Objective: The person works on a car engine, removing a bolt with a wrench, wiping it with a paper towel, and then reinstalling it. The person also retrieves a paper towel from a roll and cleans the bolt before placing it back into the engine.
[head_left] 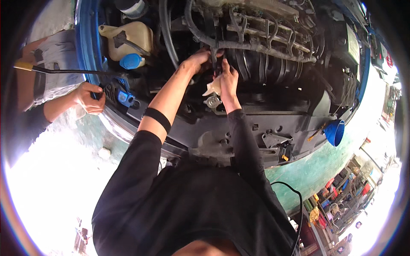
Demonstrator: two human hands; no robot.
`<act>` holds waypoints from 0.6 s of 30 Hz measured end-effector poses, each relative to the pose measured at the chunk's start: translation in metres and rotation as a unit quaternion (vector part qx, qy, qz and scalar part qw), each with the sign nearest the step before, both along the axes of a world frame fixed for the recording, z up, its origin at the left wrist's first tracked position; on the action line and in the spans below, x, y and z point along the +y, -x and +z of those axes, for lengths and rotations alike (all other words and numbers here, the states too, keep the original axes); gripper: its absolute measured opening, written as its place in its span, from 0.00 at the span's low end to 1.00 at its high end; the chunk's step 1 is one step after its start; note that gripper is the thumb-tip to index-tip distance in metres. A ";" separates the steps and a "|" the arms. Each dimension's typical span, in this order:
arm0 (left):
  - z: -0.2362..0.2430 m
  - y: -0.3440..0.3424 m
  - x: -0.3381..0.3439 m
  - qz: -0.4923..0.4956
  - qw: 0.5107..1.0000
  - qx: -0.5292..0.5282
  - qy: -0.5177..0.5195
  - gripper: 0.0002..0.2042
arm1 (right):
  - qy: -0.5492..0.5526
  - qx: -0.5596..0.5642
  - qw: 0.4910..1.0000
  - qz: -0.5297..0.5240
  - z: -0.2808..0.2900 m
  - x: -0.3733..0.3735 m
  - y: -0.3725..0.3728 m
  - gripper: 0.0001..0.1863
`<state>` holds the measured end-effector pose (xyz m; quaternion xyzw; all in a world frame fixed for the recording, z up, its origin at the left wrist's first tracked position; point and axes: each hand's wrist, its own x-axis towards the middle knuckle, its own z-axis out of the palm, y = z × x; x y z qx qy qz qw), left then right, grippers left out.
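Note:
In an open engine bay, my left hand [196, 62] reaches with bent fingers behind a vertical dark hose [214, 59] below the corrugated loom [256, 48]; its fingertips are partly hidden. Just right of it, my right hand [228, 81] is closed at that same hose area, thumb up, on something I cannot make out. A pale plastic piece [211, 88] sits against it, above a round metal cap [212, 102]. A cream reservoir [132, 42] with a blue cap [131, 61] stands to the left.
Another person's hand [89, 97] rests at the blue fender [89, 30], near a yellow-tipped black rod [64, 71]. A blue funnel [334, 132] sits at the front panel's right end [205, 134]. A cluttered rack [337, 200] stands at lower right.

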<state>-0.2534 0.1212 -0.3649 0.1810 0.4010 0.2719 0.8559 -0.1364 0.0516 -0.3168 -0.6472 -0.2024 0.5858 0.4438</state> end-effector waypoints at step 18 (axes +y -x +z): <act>0.015 0.001 -0.001 0.015 0.997 0.067 0.019 0.10 | -0.033 -0.021 0.999 0.017 0.020 -0.023 -0.006 0.19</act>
